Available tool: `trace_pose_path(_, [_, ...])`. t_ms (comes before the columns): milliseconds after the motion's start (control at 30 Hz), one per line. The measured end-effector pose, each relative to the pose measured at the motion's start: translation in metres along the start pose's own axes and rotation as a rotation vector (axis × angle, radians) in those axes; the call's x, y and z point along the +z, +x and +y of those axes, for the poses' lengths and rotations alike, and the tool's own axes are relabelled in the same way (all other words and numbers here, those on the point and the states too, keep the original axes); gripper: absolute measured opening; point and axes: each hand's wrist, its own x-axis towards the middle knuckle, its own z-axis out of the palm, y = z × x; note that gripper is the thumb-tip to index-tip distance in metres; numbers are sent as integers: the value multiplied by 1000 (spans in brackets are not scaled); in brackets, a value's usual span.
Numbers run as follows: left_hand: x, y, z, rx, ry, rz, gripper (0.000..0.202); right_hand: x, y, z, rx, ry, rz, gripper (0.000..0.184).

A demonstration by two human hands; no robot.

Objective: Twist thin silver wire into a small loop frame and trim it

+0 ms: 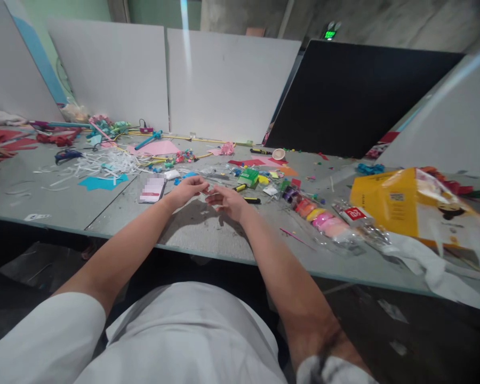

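Note:
Both my hands are raised a little above the near part of the grey table, their fingertips almost meeting. My left hand has its thumb and fingers drawn together in a pinch. Bent fingers of my right hand reach towards it, also closed. Whatever lies between the fingertips is too small or too clear to make out. A phone with a blurred screen lies left of my left hand. Close by my right hand is a yellow-and-black box cutter, with another cutter just behind it.
A clear sleeve of coloured tubs and a yellow bag lie to the right. White paper strips, blue paper and scissors are on the left. A green packet lies beyond my hands; white boards stand behind.

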Motion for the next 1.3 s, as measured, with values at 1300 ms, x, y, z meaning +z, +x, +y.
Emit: trace_pose_path(1300, [-1, 1, -3, -41, 230, -104, 15, -4, 7, 11, -513, -547, 208, 18])
